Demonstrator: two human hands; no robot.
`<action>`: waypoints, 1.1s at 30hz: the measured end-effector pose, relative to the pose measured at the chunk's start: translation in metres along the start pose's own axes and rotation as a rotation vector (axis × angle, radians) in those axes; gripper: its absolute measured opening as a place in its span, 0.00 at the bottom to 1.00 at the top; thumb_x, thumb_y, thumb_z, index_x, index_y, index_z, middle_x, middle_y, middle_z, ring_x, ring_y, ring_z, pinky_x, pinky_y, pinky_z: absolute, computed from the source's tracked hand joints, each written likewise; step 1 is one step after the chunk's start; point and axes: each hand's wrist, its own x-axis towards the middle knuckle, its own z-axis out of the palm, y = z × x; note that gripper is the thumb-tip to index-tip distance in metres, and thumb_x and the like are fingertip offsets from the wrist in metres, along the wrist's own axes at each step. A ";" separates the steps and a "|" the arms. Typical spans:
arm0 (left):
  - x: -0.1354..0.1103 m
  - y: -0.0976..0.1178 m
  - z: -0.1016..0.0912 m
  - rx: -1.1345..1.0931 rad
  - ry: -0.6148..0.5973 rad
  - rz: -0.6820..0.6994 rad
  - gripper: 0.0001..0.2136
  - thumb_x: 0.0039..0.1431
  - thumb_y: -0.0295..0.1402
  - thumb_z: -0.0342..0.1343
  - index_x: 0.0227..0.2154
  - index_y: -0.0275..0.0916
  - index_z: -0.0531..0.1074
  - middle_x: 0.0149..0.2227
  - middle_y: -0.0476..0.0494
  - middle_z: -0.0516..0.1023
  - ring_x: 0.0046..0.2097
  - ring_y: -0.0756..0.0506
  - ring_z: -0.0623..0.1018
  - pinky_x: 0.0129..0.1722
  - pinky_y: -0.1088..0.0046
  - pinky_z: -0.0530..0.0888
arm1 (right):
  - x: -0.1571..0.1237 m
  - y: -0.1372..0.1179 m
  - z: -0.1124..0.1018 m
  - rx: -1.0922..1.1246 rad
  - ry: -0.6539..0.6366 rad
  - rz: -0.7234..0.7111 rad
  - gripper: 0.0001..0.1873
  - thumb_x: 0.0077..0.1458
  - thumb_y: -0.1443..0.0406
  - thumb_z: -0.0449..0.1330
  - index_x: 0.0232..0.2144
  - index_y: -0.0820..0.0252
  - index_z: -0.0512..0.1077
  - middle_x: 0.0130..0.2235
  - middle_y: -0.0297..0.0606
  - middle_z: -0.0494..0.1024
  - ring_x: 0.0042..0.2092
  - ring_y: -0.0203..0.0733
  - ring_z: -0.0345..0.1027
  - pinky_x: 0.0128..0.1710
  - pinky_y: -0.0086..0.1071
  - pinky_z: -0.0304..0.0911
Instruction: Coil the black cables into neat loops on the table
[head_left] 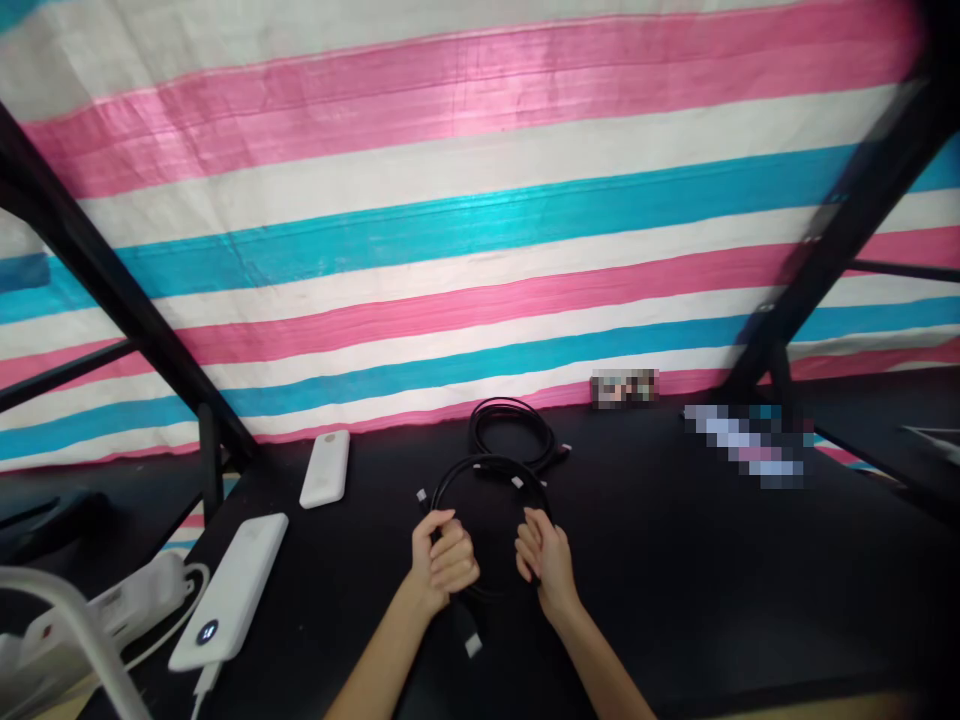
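Both hands grip a looped black cable [480, 460] above the black table. My left hand [446, 558] is closed round one side of the loop, and my right hand [544, 560] is closed round the opposite side. A silver connector [472, 643] hangs below my left hand; a smaller connector tip [421, 495] pokes out above it. Just beyond the held loop lies a second coiled black cable [517, 403] on the table, with plug ends at its right side.
Two white power banks, a small one [325, 468] and a larger one [232, 590] with a lit display, lie to the left. A white power strip [112, 610] sits at the left edge. Blurred-out items lie back right. Black frame bars [127, 290] flank a striped sheet [450, 220].
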 end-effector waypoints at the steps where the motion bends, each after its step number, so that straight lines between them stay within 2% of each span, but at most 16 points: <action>1: 0.001 0.000 0.000 0.001 0.019 0.033 0.28 0.50 0.36 0.49 0.03 0.41 0.39 0.05 0.56 0.35 0.05 0.58 0.43 0.06 0.80 0.41 | 0.001 0.001 -0.001 0.014 -0.005 -0.012 0.20 0.43 0.58 0.57 0.13 0.55 0.50 0.09 0.19 0.46 0.10 0.24 0.37 0.07 0.21 0.39; 5: 0.002 0.006 0.003 -0.016 0.098 0.217 0.28 0.54 0.33 0.46 0.05 0.40 0.37 0.06 0.55 0.35 0.06 0.57 0.45 0.08 0.79 0.44 | 0.000 0.003 0.000 -0.006 -0.033 -0.064 0.18 0.43 0.57 0.58 0.13 0.56 0.55 0.09 0.19 0.48 0.10 0.25 0.41 0.08 0.22 0.47; 8: -0.001 0.015 0.006 -0.028 0.162 0.328 0.28 0.55 0.32 0.45 0.07 0.39 0.35 0.07 0.55 0.33 0.07 0.57 0.44 0.09 0.78 0.44 | -0.003 0.004 0.002 -0.192 -0.067 -0.131 0.14 0.44 0.56 0.58 0.18 0.59 0.63 0.10 0.23 0.56 0.12 0.29 0.52 0.10 0.23 0.55; 11: -0.005 0.020 0.010 -0.027 0.232 0.399 0.27 0.54 0.31 0.45 0.08 0.39 0.36 0.08 0.55 0.34 0.08 0.57 0.45 0.11 0.77 0.45 | -0.004 0.008 0.005 -0.391 -0.098 -0.141 0.14 0.41 0.56 0.60 0.24 0.61 0.67 0.13 0.26 0.64 0.14 0.31 0.57 0.09 0.24 0.57; 15: -0.002 0.012 0.016 0.126 0.241 0.349 0.25 0.52 0.33 0.45 0.06 0.39 0.40 0.07 0.53 0.39 0.09 0.56 0.50 0.14 0.75 0.49 | -0.002 0.011 0.004 -0.465 -0.051 -0.156 0.18 0.41 0.54 0.60 0.30 0.61 0.67 0.12 0.23 0.63 0.10 0.31 0.53 0.06 0.24 0.51; 18: 0.003 0.001 0.018 0.291 0.193 0.286 0.21 0.49 0.38 0.44 0.05 0.40 0.48 0.07 0.51 0.47 0.12 0.53 0.59 0.18 0.74 0.55 | 0.001 0.011 0.001 -0.450 0.038 -0.191 0.19 0.45 0.52 0.57 0.33 0.61 0.68 0.10 0.21 0.58 0.09 0.30 0.47 0.05 0.23 0.45; 22: 0.005 -0.004 0.022 0.531 0.185 0.266 0.18 0.47 0.44 0.43 0.10 0.38 0.60 0.12 0.45 0.60 0.20 0.48 0.67 0.25 0.70 0.62 | 0.004 0.010 -0.002 -0.315 0.068 -0.289 0.19 0.44 0.51 0.58 0.30 0.61 0.69 0.10 0.21 0.53 0.11 0.29 0.46 0.08 0.23 0.41; 25: 0.003 -0.002 0.021 0.594 0.200 0.261 0.18 0.46 0.45 0.44 0.12 0.38 0.62 0.15 0.42 0.64 0.21 0.47 0.67 0.24 0.70 0.62 | 0.004 0.011 -0.001 -0.283 0.083 -0.306 0.20 0.43 0.50 0.58 0.31 0.61 0.70 0.11 0.21 0.52 0.12 0.29 0.46 0.09 0.23 0.40; 29: 0.002 -0.001 0.012 0.552 0.266 0.302 0.17 0.48 0.43 0.45 0.12 0.37 0.62 0.14 0.44 0.63 0.19 0.49 0.63 0.20 0.73 0.58 | 0.002 0.010 0.001 -0.338 0.111 -0.316 0.21 0.43 0.52 0.58 0.35 0.62 0.70 0.11 0.22 0.56 0.12 0.31 0.50 0.09 0.23 0.42; 31: 0.004 -0.002 0.008 0.509 0.323 0.321 0.17 0.48 0.42 0.45 0.12 0.37 0.62 0.14 0.45 0.62 0.17 0.51 0.61 0.19 0.74 0.57 | 0.000 0.005 0.003 -0.344 0.056 -0.353 0.21 0.42 0.53 0.59 0.35 0.63 0.70 0.10 0.22 0.57 0.11 0.31 0.52 0.10 0.23 0.45; 33: 0.007 -0.004 0.006 0.481 0.360 0.324 0.18 0.47 0.44 0.46 0.11 0.37 0.61 0.14 0.46 0.60 0.17 0.52 0.60 0.18 0.75 0.57 | -0.001 -0.004 0.004 -0.384 -0.029 -0.344 0.24 0.42 0.54 0.59 0.40 0.63 0.69 0.10 0.22 0.59 0.10 0.31 0.51 0.09 0.23 0.45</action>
